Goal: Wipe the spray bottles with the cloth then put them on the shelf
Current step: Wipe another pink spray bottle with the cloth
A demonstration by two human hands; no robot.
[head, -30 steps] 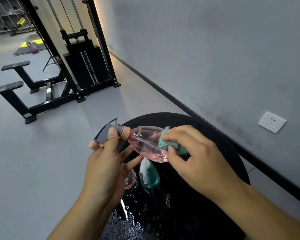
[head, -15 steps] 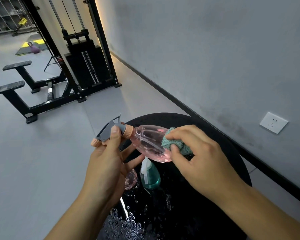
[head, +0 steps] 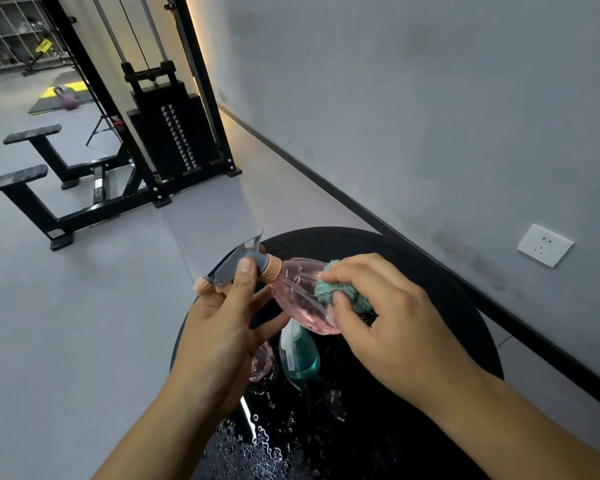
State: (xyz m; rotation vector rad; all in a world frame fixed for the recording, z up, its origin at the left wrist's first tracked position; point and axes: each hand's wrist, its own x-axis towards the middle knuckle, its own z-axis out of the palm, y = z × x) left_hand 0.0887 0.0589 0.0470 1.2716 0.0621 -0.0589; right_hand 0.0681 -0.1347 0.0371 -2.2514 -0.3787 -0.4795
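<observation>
Nearest me, water beads (head: 253, 445) on the black round bench (head: 447, 292). Wet surface; I'd expect anything lifted off it to be slick.

Left hand (head: 219, 334) grips the pink bottle (head: 298, 296) by its grey sprayer head (head: 236, 265), thumb laid over the top. The bottle is held on its side above the bench, not touching it. Right hand (head: 388, 320) pinches the teal cloth (head: 340, 292) and presses it to the bottle's body.

Handling, my judgement: thin clear plastic, light, little liquid visible, ribbed wall likely to flex under hard pressure. Neck and sprayer head are the stiff part and the better hold; the wet body would slide.

Just below, a teal bottle (head: 300, 355) and a second pink one (head: 262, 362), partly hidden by the left hand, stand on the bench, probably not yet wiped.

Farther off: a wall socket (head: 544, 244), a cable weight machine (head: 174, 133), a storage rack (head: 11, 32) at far left.
</observation>
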